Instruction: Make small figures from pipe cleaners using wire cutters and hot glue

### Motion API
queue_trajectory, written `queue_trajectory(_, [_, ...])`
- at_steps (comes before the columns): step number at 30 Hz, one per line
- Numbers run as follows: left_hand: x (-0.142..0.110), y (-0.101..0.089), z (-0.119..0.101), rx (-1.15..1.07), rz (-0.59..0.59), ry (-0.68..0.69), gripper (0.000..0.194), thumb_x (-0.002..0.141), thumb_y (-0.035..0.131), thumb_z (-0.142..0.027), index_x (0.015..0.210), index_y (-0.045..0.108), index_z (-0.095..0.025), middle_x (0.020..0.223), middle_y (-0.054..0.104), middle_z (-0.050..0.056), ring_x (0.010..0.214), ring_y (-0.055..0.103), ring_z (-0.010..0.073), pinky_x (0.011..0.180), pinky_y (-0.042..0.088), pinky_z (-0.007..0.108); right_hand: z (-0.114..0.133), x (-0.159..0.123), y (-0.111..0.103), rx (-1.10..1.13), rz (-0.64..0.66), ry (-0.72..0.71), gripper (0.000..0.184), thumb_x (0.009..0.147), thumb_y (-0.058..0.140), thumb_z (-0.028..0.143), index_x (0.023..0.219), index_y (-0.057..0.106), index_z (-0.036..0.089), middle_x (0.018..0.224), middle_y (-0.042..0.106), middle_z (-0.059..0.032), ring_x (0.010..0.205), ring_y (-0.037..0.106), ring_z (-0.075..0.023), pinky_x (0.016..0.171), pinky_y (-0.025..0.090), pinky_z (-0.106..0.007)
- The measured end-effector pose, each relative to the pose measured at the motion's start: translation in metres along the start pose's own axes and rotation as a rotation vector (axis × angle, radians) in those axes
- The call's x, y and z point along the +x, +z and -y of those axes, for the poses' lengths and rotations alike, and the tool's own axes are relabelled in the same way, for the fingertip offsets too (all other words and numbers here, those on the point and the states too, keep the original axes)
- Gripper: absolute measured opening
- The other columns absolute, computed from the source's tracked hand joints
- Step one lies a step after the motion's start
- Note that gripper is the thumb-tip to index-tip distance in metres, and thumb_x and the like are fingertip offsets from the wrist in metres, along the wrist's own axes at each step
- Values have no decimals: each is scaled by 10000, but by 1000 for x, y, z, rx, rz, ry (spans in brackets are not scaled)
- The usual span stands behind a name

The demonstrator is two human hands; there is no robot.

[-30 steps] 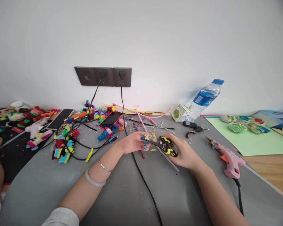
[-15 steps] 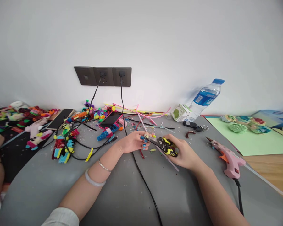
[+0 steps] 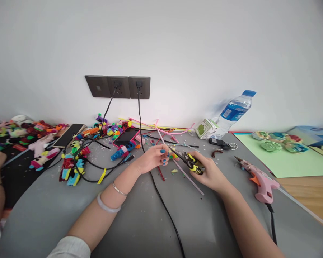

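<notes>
The right hand is closed around the black-and-yellow handles of a metal hand tool with dark, narrow jaws, held above the grey, smooth worktop and angled toward the left hand. The left hand's fingers, with blue nails, curl together near the tool's tip; whether they grip anything is too small to tell. Beneath the tool lies a long, thin, pale lilac strip, with a short, red, glittery strand beside it.
</notes>
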State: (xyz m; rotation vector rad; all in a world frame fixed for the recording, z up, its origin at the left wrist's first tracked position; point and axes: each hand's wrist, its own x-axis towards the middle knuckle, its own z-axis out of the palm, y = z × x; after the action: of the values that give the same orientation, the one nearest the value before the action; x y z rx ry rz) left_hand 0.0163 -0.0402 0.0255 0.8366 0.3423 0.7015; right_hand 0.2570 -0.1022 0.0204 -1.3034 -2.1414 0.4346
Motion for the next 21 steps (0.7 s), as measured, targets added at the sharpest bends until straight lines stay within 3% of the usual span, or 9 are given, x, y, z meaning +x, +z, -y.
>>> queue_trajectory(5, [9,-8,5,60,-294,229,340,720,762,-445,726,585,-155,645,475,-24,552,416,84,536,326,229,-8,2,-1,-42,-84,39,354,766,532,151,1114,534,221,980,698,-65,803,662,-226,700,491,-291])
queue_trajectory(10, [16,-20,7,239,-565,385,317,768,693,-444,699,558,-166,614,449,-37,535,379,78,505,297,204,-13,3,-2,-18,-115,80,333,751,499,138,1073,531,210,831,643,-22,667,579,-175,640,448,-259])
queue_trajectory(13, [16,-22,9,480,-605,438,305,828,616,-447,705,569,-172,630,476,-26,553,397,92,510,295,212,-14,4,0,16,-121,88,303,725,489,138,1017,522,210,777,590,1,635,529,-156,615,420,-241])
queue_trajectory(16, [13,-19,11,697,-566,475,311,893,537,-436,714,566,-184,621,469,-23,569,424,112,540,328,231,-15,7,3,27,-149,107,250,703,489,151,944,508,215,723,533,22,609,481,-147,594,395,-238])
queue_trajectory(21, [10,-16,11,885,-544,517,308,935,462,-428,748,539,-196,630,451,-22,602,445,133,578,339,248,-16,17,7,-18,-192,143,83,724,494,203,779,438,229,651,471,38,593,422,-142,576,347,-244])
